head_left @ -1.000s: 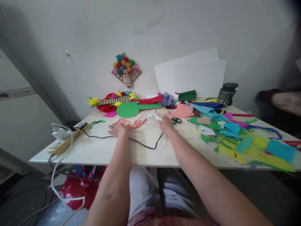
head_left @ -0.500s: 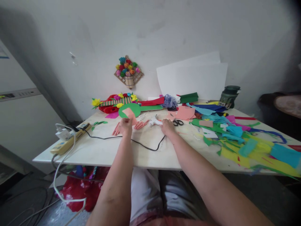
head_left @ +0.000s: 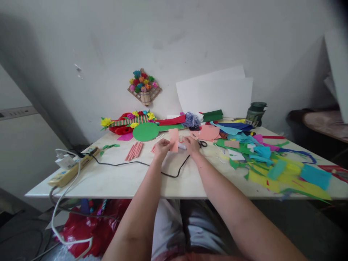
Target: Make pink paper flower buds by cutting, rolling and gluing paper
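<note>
In the head view, a pink paper strip (head_left: 174, 139) is held upright by its left edge in the left hand (head_left: 162, 148), thumb and fingers pinched together, to the right of and slightly nearer than a green paper disc (head_left: 146, 132) on a white table (head_left: 114, 185). Farther right of the disc, the fingers of the right hand (head_left: 191, 145) are seen bent beside the strip; a white tool (head_left: 181, 146) is partly hidden there, and whether it is gripped cannot be told. Rolled pink sticks (head_left: 134, 151) are laid in front of the disc, with a black cord (head_left: 122, 164) nearer still. Black scissors (head_left: 203, 144) are placed to its right, beyond the right hand, and colored paper scraps (head_left: 272, 174) are strewn farther right and nearer. A dark green bottle (head_left: 255, 114) is stood far to its right, bearing pale markings too small to be read. A yellow power strip (head_left: 65, 177) is set left of the disc and nearer; its markings are likewise illegible. Above the disc, a flower-basket ornament (head_left: 145, 87) is hung on the wall.
</note>
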Motion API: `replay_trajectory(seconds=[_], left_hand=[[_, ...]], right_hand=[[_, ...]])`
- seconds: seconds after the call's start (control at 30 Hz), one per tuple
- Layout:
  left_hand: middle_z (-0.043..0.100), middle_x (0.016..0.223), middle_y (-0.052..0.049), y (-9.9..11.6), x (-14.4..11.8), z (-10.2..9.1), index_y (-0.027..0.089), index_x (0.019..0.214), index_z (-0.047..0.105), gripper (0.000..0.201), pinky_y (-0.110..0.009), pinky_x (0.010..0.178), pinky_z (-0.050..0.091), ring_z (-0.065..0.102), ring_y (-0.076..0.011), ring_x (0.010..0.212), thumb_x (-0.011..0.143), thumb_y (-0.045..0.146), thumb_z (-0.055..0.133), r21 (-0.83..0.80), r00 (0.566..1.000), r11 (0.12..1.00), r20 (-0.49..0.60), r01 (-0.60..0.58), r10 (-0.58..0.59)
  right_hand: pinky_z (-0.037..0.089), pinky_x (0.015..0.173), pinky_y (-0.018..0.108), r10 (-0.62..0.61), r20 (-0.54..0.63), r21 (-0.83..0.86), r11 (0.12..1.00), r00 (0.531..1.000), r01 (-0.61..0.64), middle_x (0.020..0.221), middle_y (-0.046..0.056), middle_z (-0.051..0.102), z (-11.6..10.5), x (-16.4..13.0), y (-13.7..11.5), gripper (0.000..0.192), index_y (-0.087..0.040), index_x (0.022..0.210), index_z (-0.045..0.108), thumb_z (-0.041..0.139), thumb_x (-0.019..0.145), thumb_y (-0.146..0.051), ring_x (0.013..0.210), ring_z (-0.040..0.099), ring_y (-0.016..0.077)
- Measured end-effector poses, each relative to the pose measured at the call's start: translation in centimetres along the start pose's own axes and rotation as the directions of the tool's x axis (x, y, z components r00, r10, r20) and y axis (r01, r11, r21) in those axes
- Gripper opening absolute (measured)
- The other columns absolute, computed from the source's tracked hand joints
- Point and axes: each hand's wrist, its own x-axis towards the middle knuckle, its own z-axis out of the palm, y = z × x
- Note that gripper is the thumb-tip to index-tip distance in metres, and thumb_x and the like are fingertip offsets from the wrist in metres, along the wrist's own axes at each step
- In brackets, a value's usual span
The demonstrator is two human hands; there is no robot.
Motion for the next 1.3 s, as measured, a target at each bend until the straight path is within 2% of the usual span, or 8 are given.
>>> replay_trajectory(seconds=[0.07, 0.17, 0.3, 0.4, 0.53, 0.87, 1.13, 1.3], left_hand=[[0.054, 0.047, 0.002, -0.8, -0.2, 0.1, 0.016, 0.059, 0.054, 0.033, -0.022, 0.046, 0.037, 0.048, -0.0096, 0.044, 0.049, 0.036, 0.077, 0.029, 1.000, 1.000, 0.001, -0.009, 0.009], [0.055, 0.048, 0.002, -1.4, -0.4, 0.0, 0.017, 0.059, 0.055, 0.030, -0.023, 0.048, 0.038, 0.050, -0.0103, 0.046, 0.050, 0.036, 0.077, 0.056, 0.998, 0.997, 0.033, -0.052, 0.051], [0.054, 0.048, 0.002, -1.2, -0.7, -0.1, 0.017, 0.059, 0.055, 0.031, -0.023, 0.047, 0.038, 0.048, -0.0099, 0.045, 0.051, 0.037, 0.077, 0.080, 0.991, 0.994, 0.123, -0.070, 0.059], [0.054, 0.049, 0.003, -0.3, -1.2, -0.1, 0.017, 0.063, 0.056, 0.034, -0.023, 0.046, 0.038, 0.049, -0.0102, 0.045, 0.054, 0.042, 0.075, 0.046, 0.982, 0.999, 0.188, -0.022, 0.013], [0.047, 0.048, 0.003, 1.0, -1.8, -0.3, 0.016, 0.056, 0.050, 0.041, -0.022, 0.047, 0.037, 0.045, -0.0083, 0.046, 0.067, 0.054, 0.062, -0.084, 0.970, 0.996, 0.241, 0.039, -0.018], [0.049, 0.049, 0.004, 0.5, -1.4, -0.3, 0.014, 0.064, 0.059, 0.032, -0.021, 0.046, 0.031, 0.041, -0.0067, 0.045, 0.052, 0.039, 0.074, -0.134, 0.971, 0.987, 0.231, 0.094, -0.061], [0.064, 0.069, -0.002, 0.7, -1.7, -0.4, 0.014, 0.073, 0.067, 0.033, -0.023, 0.056, 0.041, 0.056, -0.0122, 0.059, 0.050, 0.036, 0.077, -0.192, 0.905, 0.957, 0.406, 0.218, -0.125], [0.063, 0.065, -0.002, 0.9, -1.8, -0.4, 0.012, 0.076, 0.069, 0.036, -0.024, 0.055, 0.041, 0.055, -0.0132, 0.058, 0.051, 0.037, 0.078, -0.129, 0.943, 0.983, 0.322, 0.131, -0.083]], right_hand=[[0.039, 0.065, 0.028, 0.028, 0.022, 0.201, 0.979, 0.999, -0.032, 0.076, 0.003, 0.067, -0.2, 0.1, 0.0, 0.042, -0.019, 0.073, 0.065, 0.044, 0.079, -0.055, 0.068, 0.057, 0.0169], [0.035, 0.053, 0.026, 0.000, 0.112, 0.469, 0.881, 0.994, -0.052, 0.061, 0.001, 0.061, 0.0, 0.1, 0.0, 0.043, -0.018, 0.060, 0.060, 0.053, 0.070, -0.058, 0.050, 0.047, 0.0121], [0.026, 0.045, 0.024, -0.038, 0.177, 0.634, 0.769, 0.983, -0.085, 0.042, -0.005, 0.044, 0.4, 0.0, -0.2, 0.037, -0.018, 0.052, 0.052, 0.065, 0.061, -0.052, 0.040, 0.035, 0.0085], [0.022, 0.043, 0.024, -0.042, 0.189, 0.685, 0.722, 0.981, -0.101, 0.039, -0.007, 0.037, 0.5, 0.0, -0.3, 0.040, -0.019, 0.048, 0.045, 0.069, 0.058, -0.049, 0.039, 0.031, 0.0070], [0.021, 0.043, 0.023, -0.062, 0.254, 0.704, 0.696, 0.965, -0.141, 0.040, -0.006, 0.041, 0.4, -0.1, -0.6, 0.039, -0.018, 0.050, 0.048, 0.071, 0.055, -0.049, 0.039, 0.032, 0.0063], [0.018, 0.041, 0.023, -0.066, 0.352, 0.725, 0.650, 0.934, -0.227, 0.041, -0.006, 0.040, 0.5, -0.3, -0.8, 0.042, -0.018, 0.051, 0.045, 0.073, 0.053, -0.049, 0.039, 0.032, 0.0056], [0.020, 0.041, 0.023, -0.062, 0.372, 0.757, 0.597, 0.926, -0.264, 0.043, -0.006, 0.043, 0.8, -0.4, -0.9, 0.039, -0.017, 0.059, 0.053, 0.073, 0.054, -0.050, 0.039, 0.035, 0.0064], [0.026, 0.041, 0.021, -0.081, 0.399, 0.757, 0.591, 0.913, -0.278, 0.054, -0.002, 0.051, 0.8, -0.7, -1.1, 0.046, -0.017, 0.067, 0.053, 0.061, 0.063, -0.063, 0.046, 0.043, 0.0087]])
